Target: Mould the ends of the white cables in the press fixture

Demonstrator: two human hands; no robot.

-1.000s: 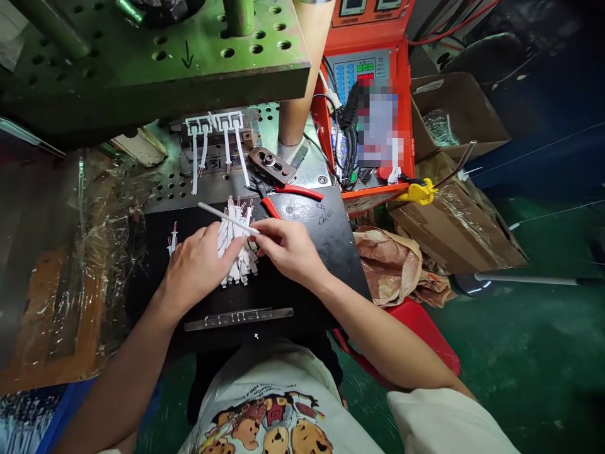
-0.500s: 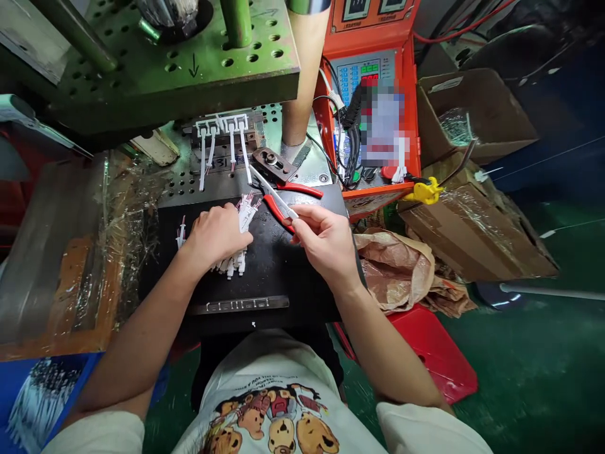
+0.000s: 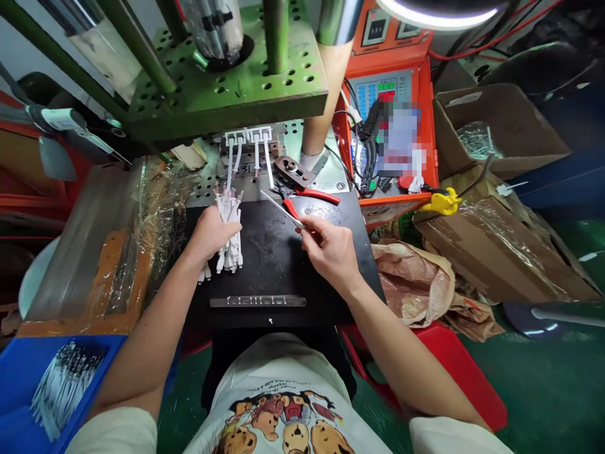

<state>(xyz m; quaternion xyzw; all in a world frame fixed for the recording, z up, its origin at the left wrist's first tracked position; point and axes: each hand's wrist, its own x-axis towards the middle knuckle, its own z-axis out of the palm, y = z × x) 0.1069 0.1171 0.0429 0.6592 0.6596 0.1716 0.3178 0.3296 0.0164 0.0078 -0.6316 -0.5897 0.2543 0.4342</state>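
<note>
My left hand (image 3: 211, 232) is closed around a bundle of white cable pieces (image 3: 229, 227) with red wire ends, held upright over the left part of the black work plate (image 3: 278, 265). My right hand (image 3: 328, 249) pinches a thin white rod (image 3: 281, 209) that points up and left over the plate. Red-handled cutters (image 3: 302, 197) lie just beyond the rod's tip. A white moulded piece with several legs (image 3: 248, 148) sits on the press bed under the green press plate (image 3: 227, 88).
A metal strip (image 3: 258, 301) lies near the plate's front edge. A blue bin with white pieces (image 3: 51, 384) is at lower left. An orange control box (image 3: 392, 107) stands at right, with cardboard boxes (image 3: 496, 132), brown paper (image 3: 416, 280) and a red stool (image 3: 454, 372) beside it.
My left hand gathered the white pieces off the plate into a bundle and drew it left. My right hand moved right with the rod. The view tilted up.
</note>
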